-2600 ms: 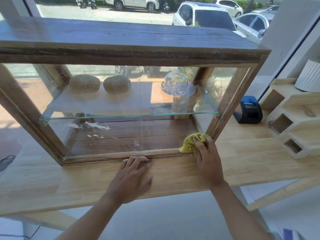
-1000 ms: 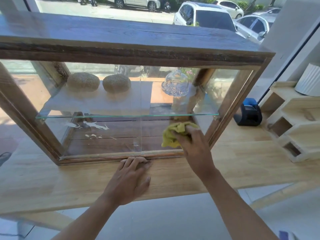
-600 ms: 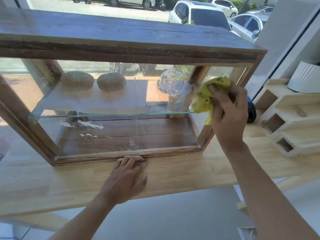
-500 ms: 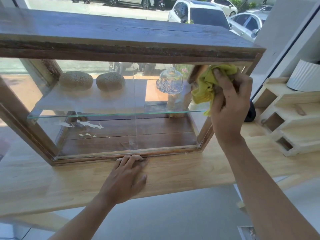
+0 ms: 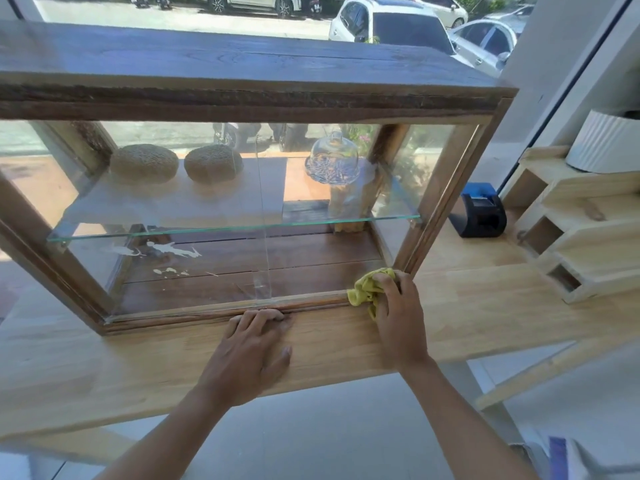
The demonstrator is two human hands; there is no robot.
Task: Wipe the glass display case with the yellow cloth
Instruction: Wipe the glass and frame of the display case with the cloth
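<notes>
The glass display case (image 5: 242,105) has a dark wooden frame and stands on a light wooden counter (image 5: 485,299). My right hand (image 5: 398,313) holds the crumpled yellow cloth (image 5: 365,289) against the bottom right corner of the front glass, by the lower frame rail. My left hand (image 5: 249,351) lies flat on the counter with its fingertips touching the case's bottom rail near the middle. Inside the case, two round loaves (image 5: 143,164) and a small glass dome (image 5: 332,159) sit on a glass shelf.
A black and blue device (image 5: 479,211) stands on the counter right of the case. A stepped pale wooden rack (image 5: 581,233) with a white ribbed pot (image 5: 609,143) is at the far right. Parked cars show through the window behind.
My right hand carried the cloth up the right side of the glass to the top right corner, then back down to the bottom right corner. My left hand stayed in place.
</notes>
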